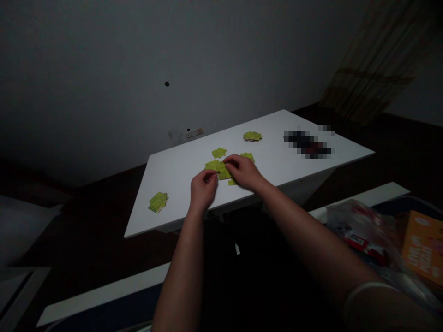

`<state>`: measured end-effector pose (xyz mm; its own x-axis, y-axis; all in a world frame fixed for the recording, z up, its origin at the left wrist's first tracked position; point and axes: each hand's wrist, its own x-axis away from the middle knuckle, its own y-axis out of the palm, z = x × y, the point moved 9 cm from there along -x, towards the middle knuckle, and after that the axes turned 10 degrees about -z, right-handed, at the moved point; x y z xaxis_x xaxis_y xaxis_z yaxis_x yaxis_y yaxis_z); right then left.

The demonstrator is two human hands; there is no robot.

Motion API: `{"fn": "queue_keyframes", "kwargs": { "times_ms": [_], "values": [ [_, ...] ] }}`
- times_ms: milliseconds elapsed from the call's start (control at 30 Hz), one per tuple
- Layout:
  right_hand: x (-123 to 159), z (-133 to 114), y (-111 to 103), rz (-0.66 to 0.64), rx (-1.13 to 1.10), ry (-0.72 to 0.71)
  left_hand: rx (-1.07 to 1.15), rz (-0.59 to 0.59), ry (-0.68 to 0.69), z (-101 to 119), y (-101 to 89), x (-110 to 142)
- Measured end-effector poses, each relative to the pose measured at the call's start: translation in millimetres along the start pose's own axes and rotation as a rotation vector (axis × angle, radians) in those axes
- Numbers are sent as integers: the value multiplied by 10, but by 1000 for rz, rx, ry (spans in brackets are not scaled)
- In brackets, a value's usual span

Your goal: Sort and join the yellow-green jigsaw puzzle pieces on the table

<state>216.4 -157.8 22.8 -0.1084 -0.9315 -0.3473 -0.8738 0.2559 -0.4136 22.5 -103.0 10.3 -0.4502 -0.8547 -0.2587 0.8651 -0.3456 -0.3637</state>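
Observation:
Green puzzle pieces [224, 174] lie together on the white table [183, 184] between my two hands. My left hand [203, 190] is closed, with its thumb and index finger pinched at the left edge of a piece. My right hand [245, 171] curls over the right side of the same pieces, fingertips gripping there and hiding part of them. Another green piece [219, 152] lies just beyond, and one more [248, 157] shows partly behind my right hand. Below that hand, a small green piece [232, 182] peeks out.
A stack of green pieces [252, 136] sits toward the back, and another pile [158, 201] at the left front. A blurred dark object [307, 144] lies at the right end. On the bench at right are a plastic bag [360, 235] and an orange puzzle box [424, 249].

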Motion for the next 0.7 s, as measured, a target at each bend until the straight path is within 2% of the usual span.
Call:
{"fn": "queue_keyframes", "kwargs": {
  "times_ms": [167, 300, 367, 533, 700],
  "values": [
    [4, 24, -4, 9, -2, 19, 21, 9, -18, -16, -6, -3],
    [-4, 31, 42, -44, 1, 15, 43, 44, -26, -24, -37, -2],
    [-8, 29, 64, -61, 62, 6, 39, 43, -22, -22, -41, -3],
    [-12, -1, 113, -47, 375, -5, 31, 41, -35, -31, -44, 0],
    [-69, 71, 32, 54, 375, 30, 32, 42, -39, -31, -41, 8]
  ]
}}
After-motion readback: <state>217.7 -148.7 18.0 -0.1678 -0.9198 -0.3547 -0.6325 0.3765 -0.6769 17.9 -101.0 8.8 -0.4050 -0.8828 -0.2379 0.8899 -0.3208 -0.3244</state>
